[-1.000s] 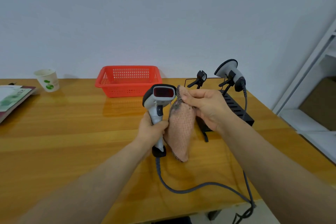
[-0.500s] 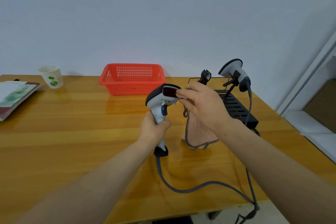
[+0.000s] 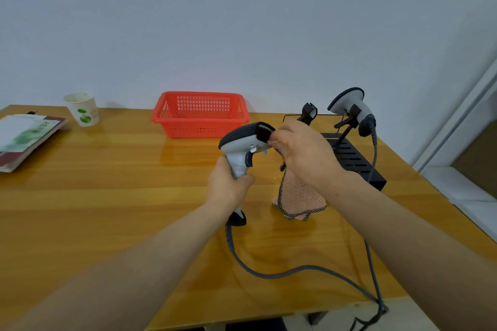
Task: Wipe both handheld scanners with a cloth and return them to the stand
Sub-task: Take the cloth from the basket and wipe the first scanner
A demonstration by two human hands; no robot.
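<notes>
wiping the first scanner's window

left hand [image 3: 231, 183] grips the scanner [image 3: 242, 146] by its handle to steady it; right hand [image 3: 304, 154] pinches the cloth [image 3: 300, 196] against the window, while the second scanner [image 3: 349, 107] waits on the stand [image 3: 355, 161].

The left hand [image 3: 230, 185] grips a scanner [image 3: 242, 150] by its handle, held upright. The right hand [image 3: 304, 156] presses a cloth [image 3: 298, 196] to its window; the cloth hangs below. Beyond the right hand, a second scanner [image 3: 352, 110] sits on the stand [image 3: 355, 161].
</notes>
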